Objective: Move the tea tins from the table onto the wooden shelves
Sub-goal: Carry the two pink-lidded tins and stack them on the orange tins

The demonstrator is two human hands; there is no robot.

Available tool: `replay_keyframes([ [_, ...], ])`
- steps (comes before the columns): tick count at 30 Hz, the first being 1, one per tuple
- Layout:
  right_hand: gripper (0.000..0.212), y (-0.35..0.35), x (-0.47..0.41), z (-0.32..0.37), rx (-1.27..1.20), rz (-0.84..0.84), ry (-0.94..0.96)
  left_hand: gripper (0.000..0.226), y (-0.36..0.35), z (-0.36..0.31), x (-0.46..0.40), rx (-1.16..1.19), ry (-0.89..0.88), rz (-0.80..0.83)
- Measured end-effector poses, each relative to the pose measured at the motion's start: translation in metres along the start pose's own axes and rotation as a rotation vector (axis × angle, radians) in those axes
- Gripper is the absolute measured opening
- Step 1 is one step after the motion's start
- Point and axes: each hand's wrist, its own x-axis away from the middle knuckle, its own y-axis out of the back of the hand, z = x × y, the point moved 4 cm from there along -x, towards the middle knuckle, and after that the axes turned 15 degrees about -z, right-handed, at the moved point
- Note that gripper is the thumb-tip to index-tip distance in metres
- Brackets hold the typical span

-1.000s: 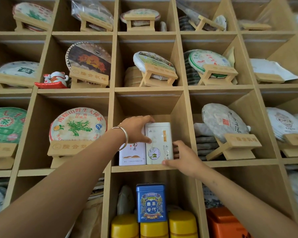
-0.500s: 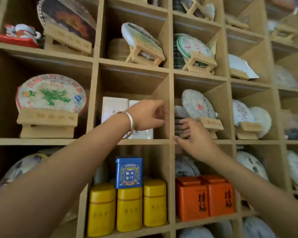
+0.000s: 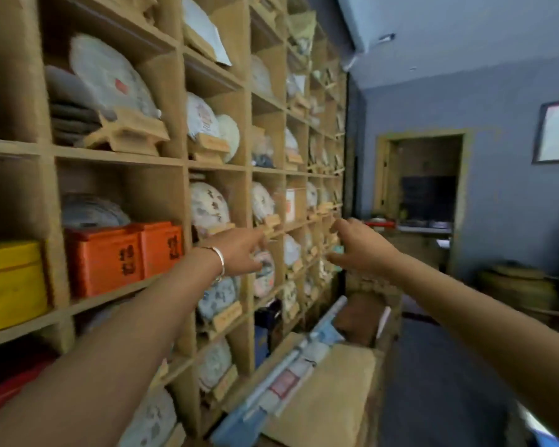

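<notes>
Both arms reach forward in front of the wooden shelves (image 3: 117, 158). The left hand (image 3: 239, 250), with a silver bracelet (image 3: 219, 259) on its wrist, holds nothing; its fingers are loosely extended toward the shelf front. The right hand (image 3: 359, 246) is also empty, fingers relaxed and spread, clear of the shelves. Two orange tins (image 3: 123, 253) stand side by side in one compartment. A yellow tin (image 3: 10, 282) stands in the compartment to their left. Round wrapped tea cakes (image 3: 208, 206) on wooden stands fill the surrounding compartments. The frame is motion-blurred.
</notes>
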Motion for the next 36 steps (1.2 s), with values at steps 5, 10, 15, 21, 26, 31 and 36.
replay_keyframes([
  [5, 0.055, 0.061, 0.091, -0.121, 0.206, 0.035, -0.191, 0.046, -0.071, -0.131, -0.040, 0.086, -0.208, 0.107],
  [10, 0.047, 0.149, 0.191, -0.226, 0.429, 0.056, -0.444, 0.042, -0.099, -0.274, -0.066, 0.220, -0.350, 0.114],
  [15, 0.050, 0.240, 0.288, -0.306, 0.519, 0.061, -0.622, 0.040, -0.108, -0.416, -0.087, 0.353, -0.500, 0.130],
  [21, 0.051, 0.321, 0.382, -0.386, 0.582, 0.108, -0.768, 0.045, -0.125, -0.573, -0.091, 0.506, -0.572, 0.220],
  [26, 0.053, 0.368, 0.437, -0.452, 0.615, 0.138, -0.800, 0.048, -0.149, -0.683, -0.088, 0.571, -0.595, 0.271],
  [31, 0.052, 0.388, 0.481, -0.515, 0.589, 0.179, -0.838, 0.046, -0.179, -0.767, -0.093, 0.589, -0.598, 0.353],
  [36, 0.050, 0.391, 0.515, -0.579, 0.579, 0.210, -0.865, 0.045, -0.227, -0.832, -0.114, 0.598, -0.578, 0.428],
])
